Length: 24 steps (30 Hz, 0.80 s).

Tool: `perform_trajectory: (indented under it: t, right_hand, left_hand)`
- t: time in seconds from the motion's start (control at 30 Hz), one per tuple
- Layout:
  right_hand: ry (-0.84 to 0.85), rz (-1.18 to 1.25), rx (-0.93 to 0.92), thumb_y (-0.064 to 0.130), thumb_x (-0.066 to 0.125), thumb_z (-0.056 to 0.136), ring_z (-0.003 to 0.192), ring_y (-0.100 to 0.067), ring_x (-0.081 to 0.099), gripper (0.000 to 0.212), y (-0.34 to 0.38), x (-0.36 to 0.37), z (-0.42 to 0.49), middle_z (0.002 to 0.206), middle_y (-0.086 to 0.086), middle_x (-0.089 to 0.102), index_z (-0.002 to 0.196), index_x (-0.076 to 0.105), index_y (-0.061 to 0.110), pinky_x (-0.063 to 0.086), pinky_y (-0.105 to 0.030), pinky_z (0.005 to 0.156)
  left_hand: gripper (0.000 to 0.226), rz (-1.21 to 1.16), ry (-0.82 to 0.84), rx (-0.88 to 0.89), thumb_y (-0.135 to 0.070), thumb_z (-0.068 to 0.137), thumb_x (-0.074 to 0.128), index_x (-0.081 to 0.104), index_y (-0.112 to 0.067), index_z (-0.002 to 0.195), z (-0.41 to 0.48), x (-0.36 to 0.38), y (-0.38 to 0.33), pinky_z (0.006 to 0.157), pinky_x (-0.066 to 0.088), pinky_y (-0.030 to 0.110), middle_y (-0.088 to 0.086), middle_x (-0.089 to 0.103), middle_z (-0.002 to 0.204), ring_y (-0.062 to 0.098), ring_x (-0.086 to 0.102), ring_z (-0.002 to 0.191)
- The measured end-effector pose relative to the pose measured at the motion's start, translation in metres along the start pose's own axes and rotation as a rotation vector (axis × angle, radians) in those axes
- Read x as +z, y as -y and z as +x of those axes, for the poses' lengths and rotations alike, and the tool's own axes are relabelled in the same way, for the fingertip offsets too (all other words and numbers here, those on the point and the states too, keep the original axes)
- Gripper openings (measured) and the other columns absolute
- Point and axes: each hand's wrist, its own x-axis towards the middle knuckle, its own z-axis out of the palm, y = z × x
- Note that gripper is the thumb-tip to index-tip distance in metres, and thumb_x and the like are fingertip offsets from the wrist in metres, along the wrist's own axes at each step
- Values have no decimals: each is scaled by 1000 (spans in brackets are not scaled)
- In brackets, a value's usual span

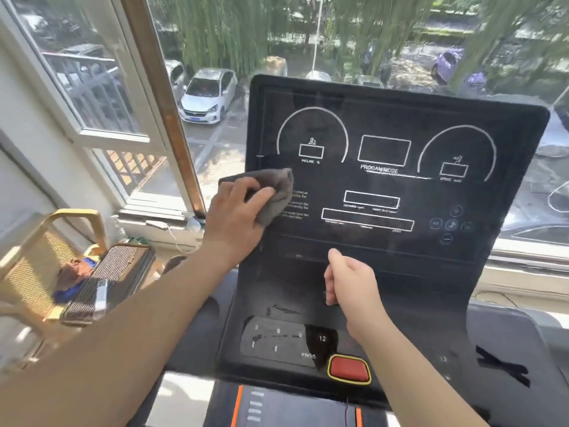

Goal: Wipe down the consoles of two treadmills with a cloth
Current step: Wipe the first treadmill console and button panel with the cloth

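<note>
A black treadmill console (385,186) with white dial outlines and boxes fills the middle of the view, tilted up toward me. My left hand (234,217) grips a bunched grey cloth (274,192) and presses it against the console's left edge, below the INCLINE dial. My right hand (348,282) hovers loosely curled in front of the lower part of the panel, holding nothing. Below it sits a red stop button (349,368) with a yellow rim. Only this one treadmill is in view.
A large window (215,57) behind the console looks onto parked cars and trees. At the left stands a wooden chair (46,260) with a woven bag and clothes on it. The treadmill's grey side rail (517,340) runs to the right.
</note>
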Motion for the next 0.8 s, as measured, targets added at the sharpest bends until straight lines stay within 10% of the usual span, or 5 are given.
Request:
perform_trajectory:
  t: [0.3, 0.43, 0.8]
  right_hand:
    - [49, 4, 87, 30, 52, 106, 51, -21, 42, 41, -26, 17, -12, 63, -11, 46, 71, 54, 8, 42, -26, 47]
    - [67, -22, 123, 28, 52, 106, 48, -19, 48, 39, -39, 15, -15, 58, -7, 52, 74, 59, 7, 46, -32, 54]
    - [69, -203, 60, 24, 52, 105, 60, -16, 56, 26, -70, 14, -29, 67, -1, 63, 90, 65, 7, 49, -31, 56]
  left_hand:
    - [48, -143, 445, -370, -30, 76, 61, 68, -36, 123, -174, 12, -70, 66, 56, 37, -8, 55, 115, 27, 56, 100]
    - [47, -233, 640, -97, -42, 85, 55, 58, -44, 132, -182, -4, -89, 73, 49, 33, -10, 52, 122, 22, 51, 108]
    - [38, -85, 606, -460, -44, 94, 49, 52, -37, 131, -170, -2, -104, 73, 44, 33, -6, 44, 121, 21, 44, 111]
